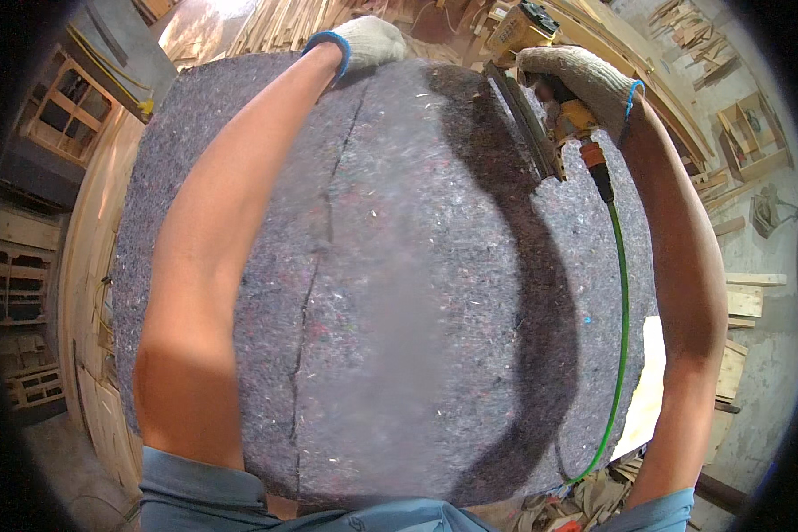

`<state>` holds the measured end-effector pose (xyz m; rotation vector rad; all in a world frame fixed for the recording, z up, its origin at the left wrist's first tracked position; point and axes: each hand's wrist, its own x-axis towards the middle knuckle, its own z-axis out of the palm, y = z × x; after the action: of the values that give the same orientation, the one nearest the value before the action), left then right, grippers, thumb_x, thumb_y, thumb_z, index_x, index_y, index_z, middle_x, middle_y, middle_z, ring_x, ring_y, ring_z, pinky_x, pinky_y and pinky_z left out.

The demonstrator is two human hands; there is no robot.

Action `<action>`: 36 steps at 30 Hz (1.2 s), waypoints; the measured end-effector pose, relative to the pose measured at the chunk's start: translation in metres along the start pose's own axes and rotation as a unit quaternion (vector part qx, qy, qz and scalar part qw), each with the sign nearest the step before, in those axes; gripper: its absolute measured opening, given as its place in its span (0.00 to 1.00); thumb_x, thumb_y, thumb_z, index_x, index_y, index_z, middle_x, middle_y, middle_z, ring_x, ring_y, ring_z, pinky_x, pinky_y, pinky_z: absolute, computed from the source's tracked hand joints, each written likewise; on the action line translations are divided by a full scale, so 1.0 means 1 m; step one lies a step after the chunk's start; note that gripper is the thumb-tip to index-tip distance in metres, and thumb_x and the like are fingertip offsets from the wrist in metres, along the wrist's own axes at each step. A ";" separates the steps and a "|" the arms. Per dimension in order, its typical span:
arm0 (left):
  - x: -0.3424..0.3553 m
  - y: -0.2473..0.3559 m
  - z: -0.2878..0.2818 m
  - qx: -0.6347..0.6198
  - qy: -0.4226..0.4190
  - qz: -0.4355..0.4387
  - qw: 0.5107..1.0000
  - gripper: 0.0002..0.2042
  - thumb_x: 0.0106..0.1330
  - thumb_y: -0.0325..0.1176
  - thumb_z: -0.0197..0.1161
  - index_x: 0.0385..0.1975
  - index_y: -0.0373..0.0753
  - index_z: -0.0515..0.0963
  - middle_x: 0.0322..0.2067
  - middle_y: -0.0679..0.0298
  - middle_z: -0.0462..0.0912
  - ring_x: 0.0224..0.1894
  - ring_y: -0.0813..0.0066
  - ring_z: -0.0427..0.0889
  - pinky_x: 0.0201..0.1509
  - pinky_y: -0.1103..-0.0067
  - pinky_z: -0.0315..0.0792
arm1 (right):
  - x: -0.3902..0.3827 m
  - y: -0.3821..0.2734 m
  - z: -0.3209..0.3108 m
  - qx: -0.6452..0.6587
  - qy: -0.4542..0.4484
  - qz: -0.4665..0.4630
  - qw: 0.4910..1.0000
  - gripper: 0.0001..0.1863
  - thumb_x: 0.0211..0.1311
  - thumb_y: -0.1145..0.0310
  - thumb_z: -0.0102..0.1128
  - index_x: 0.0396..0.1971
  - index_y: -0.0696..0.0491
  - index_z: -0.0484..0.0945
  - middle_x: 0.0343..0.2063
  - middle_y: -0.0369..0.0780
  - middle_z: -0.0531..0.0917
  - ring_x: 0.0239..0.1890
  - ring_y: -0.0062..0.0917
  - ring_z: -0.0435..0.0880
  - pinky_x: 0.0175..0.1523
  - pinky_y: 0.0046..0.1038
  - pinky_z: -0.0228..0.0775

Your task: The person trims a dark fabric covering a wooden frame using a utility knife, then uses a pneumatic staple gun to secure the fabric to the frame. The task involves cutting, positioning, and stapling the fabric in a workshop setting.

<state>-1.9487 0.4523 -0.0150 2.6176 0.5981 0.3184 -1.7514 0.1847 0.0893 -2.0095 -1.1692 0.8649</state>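
A large grey felt pad (399, 293), flecked with coloured fibres, spreads out before me with a dark crease running down its left part. My left hand (371, 43), in a pale knitted glove with a blue cuff, is at the pad's far edge. Its fingers look curled over that edge, their tips hidden. At the far right, my gloved right hand (585, 78) is closed around the handle of a yellow and black nail gun (525, 124). The gun's long dark magazine lies over the pad. From its orange coupling, a green air hose (624, 293) runs back toward me.
Wooden strips (279, 31) lie beyond the far edge. Slatted wooden frames (66, 106) stand at the left, beside a long pale board (89, 266). On the floor at the right are a wooden box (754, 133) and offcuts (743, 301). Scraps (585, 505) lie near my right elbow.
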 end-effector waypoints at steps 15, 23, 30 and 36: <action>-0.009 -0.005 -0.002 0.009 0.025 0.047 0.999 0.18 0.65 0.44 0.65 0.47 0.39 0.86 0.44 0.55 0.89 0.48 0.59 0.86 0.58 0.69 0.74 | 0.010 -0.012 0.006 -0.039 -0.030 0.019 0.999 0.17 0.68 0.52 0.64 0.33 0.53 0.84 0.25 0.33 0.83 0.24 0.16 0.79 0.31 0.25 0.76; -0.013 -0.009 0.001 -0.017 0.034 0.044 0.998 0.18 0.67 0.44 0.61 0.49 0.40 0.85 0.47 0.55 0.88 0.51 0.55 0.85 0.61 0.67 0.73 | 0.024 -0.026 0.026 0.015 -0.023 0.012 1.000 0.16 0.67 0.53 0.66 0.31 0.52 0.82 0.24 0.33 0.81 0.22 0.17 0.79 0.28 0.25 0.74; -0.015 -0.003 0.003 0.040 0.046 0.046 0.997 0.17 0.69 0.43 0.58 0.50 0.42 0.85 0.49 0.53 0.87 0.53 0.53 0.83 0.62 0.65 0.73 | 0.028 -0.037 0.042 0.008 -0.042 0.024 0.999 0.15 0.67 0.55 0.66 0.31 0.53 0.82 0.23 0.34 0.81 0.22 0.17 0.78 0.28 0.25 0.73; -0.008 -0.018 0.006 0.058 0.054 0.056 0.995 0.19 0.69 0.41 0.58 0.55 0.43 0.83 0.54 0.53 0.85 0.59 0.52 0.81 0.65 0.66 0.71 | 0.026 -0.060 0.055 -0.003 -0.041 -0.008 0.999 0.15 0.66 0.54 0.67 0.32 0.52 0.82 0.23 0.34 0.82 0.21 0.17 0.78 0.28 0.25 0.75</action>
<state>-1.9599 0.4613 -0.0298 2.7647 0.5212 0.4761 -1.8134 0.2427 0.0991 -1.9838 -1.2331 0.9456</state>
